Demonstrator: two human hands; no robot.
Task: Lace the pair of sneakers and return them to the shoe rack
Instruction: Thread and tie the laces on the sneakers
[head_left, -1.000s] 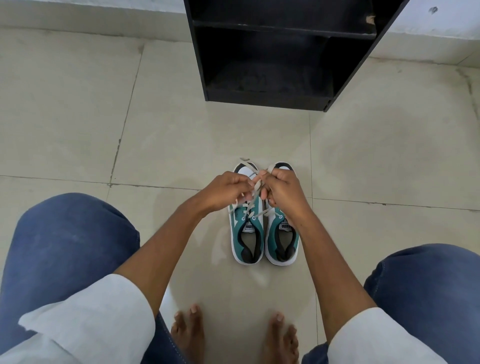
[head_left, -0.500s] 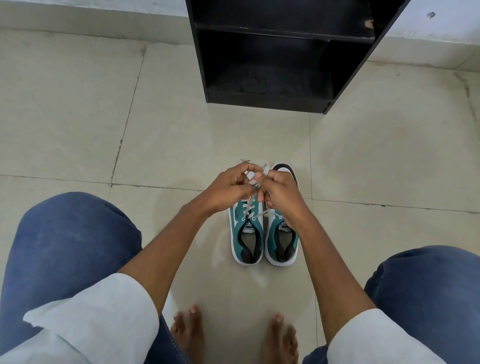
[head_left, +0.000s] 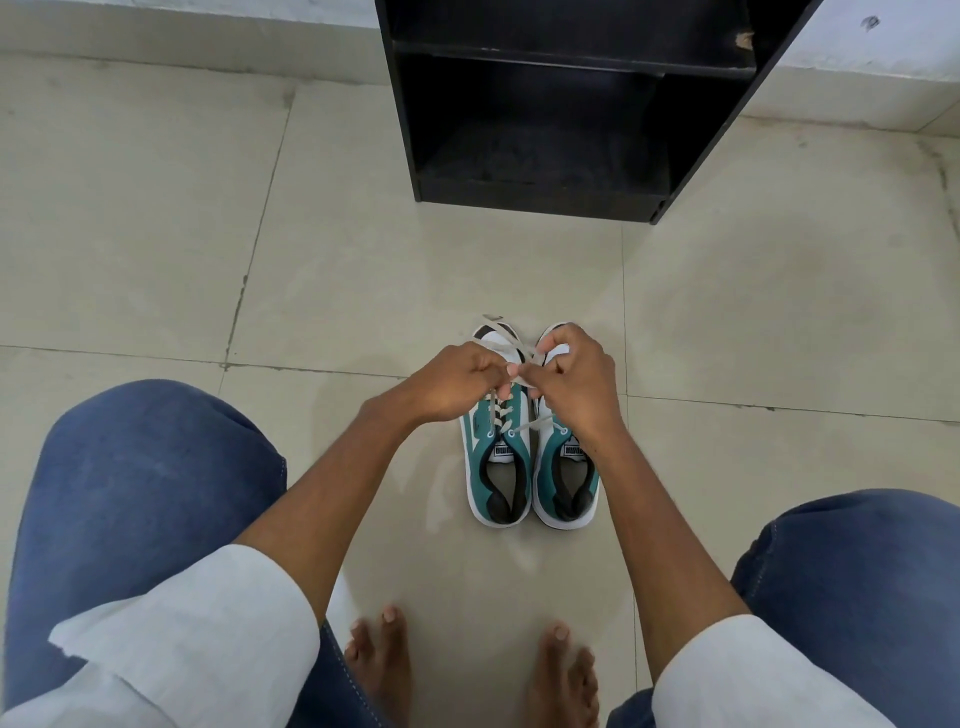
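We see two teal and white sneakers standing side by side on the tiled floor (head_left: 156, 208), touching each other, with their toes pointing away from us toward the black shoe rack (head_left: 566, 104). The rack stands a little way beyond them, against the wall.

Our left hand (head_left: 457, 382) is closed around the pale shoelace (head_left: 506, 340) of the left sneaker (head_left: 498, 467). Our right hand (head_left: 571, 379) is closed too, pinching the other end of the same lace. The two hands meet just above the front part of the shoes, fingers almost touching. One lace end sticks out past the toe of the left sneaker. A strand runs down from the hands to the top holes of that shoe, and the lower holes have lace crossed through them.

The right sneaker (head_left: 569, 478) sits partly under our right hand, so we cannot tell how its laces look.

Our bare feet (head_left: 379, 670) rest on the floor near us, and our knees in blue jeans (head_left: 145, 493) are on both sides.
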